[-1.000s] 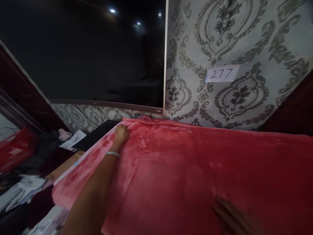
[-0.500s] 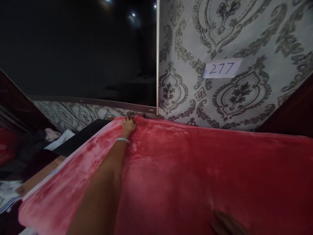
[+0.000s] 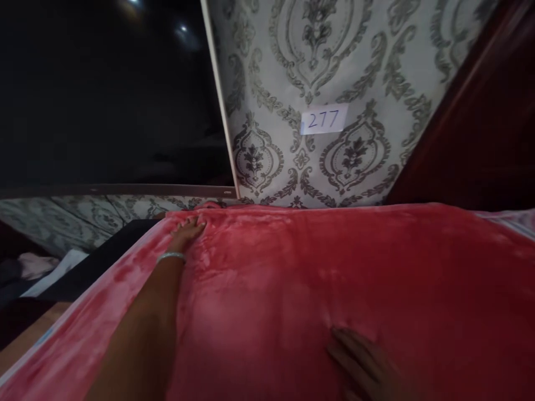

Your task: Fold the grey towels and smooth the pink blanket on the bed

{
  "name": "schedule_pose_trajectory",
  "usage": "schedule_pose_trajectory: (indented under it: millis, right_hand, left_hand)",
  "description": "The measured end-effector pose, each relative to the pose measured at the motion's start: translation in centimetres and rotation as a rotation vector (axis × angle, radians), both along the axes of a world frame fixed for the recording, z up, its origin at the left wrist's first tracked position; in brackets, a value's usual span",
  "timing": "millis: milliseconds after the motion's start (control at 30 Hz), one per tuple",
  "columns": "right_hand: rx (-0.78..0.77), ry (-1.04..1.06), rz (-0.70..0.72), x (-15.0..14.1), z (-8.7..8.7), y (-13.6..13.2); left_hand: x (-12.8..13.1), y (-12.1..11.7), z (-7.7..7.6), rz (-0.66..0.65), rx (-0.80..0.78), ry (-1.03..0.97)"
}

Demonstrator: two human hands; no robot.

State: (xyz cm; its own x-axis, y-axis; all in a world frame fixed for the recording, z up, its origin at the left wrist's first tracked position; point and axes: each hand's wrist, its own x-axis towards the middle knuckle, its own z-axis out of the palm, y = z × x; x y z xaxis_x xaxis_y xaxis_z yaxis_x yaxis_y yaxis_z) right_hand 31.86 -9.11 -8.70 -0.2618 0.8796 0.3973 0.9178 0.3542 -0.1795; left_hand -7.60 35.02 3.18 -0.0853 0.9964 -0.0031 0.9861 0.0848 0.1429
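Note:
A red plush blanket (image 3: 267,278) is spread over a wide surface in front of me, its far edge close to the wall. Near its far left corner, my left hand (image 3: 190,229) rests on the fabric with fingers spread; a pale bracelet circles that wrist. Lower down and to the right, my right hand (image 3: 361,362) lies on the blanket with its fingers stretched out, partly cut off by the bottom of the view. Both hands press on the cloth without gripping it.
Behind the blanket stands a large dark screen (image 3: 104,100). Patterned wallpaper (image 3: 254,161) carries a paper label (image 3: 324,118) reading 277. A dark red panel (image 3: 472,128) slants at the right. A black flat item (image 3: 104,256) and pale cloth (image 3: 37,265) lie at the left.
My view has turned to the right, so the screen and label sit further left. More of my right hand shows. My left hand stays on the blanket's far corner.

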Motion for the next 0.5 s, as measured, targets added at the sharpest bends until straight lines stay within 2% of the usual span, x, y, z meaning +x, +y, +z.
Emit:
schedule_pose_trajectory:
  millis: [67, 133, 200, 300, 367, 433, 500]
  right_hand:
    - [-0.070, 0.078, -0.054, -1.0, 1.0, -0.3]
    - [-0.133, 0.134, -0.079, -1.8, 1.7, -0.4]
    - [-0.186, 0.167, -0.096, -2.4, 2.2, -0.4]
    - [-0.251, 0.201, -0.107, -2.8, 3.0, -0.3]
    - [-0.281, 0.212, -0.101, -2.8, 4.0, -0.2]
    - [-0.304, 0.210, -0.069, -2.6, 5.3, 0.2]
    - [-0.306, 0.231, -0.006, -1.9, 6.7, 1.0]
  left_hand:
    - [0.7, -1.0, 0.4, -0.014, 0.027, 0.020]
    - [2.5, -2.6, 0.3, -0.078, 0.071, 0.043]
    - [5.5, -4.5, -0.3, -0.262, 0.108, 0.038]
    - [11.4, -7.8, -1.1, -0.632, 0.083, -0.012]
    - [15.4, -9.4, -1.3, -0.767, 0.069, -0.051]
    - [18.8, -10.1, -1.2, -0.801, 0.088, -0.078]
    - [21.4, -10.0, -0.8, -0.775, 0.120, -0.093]
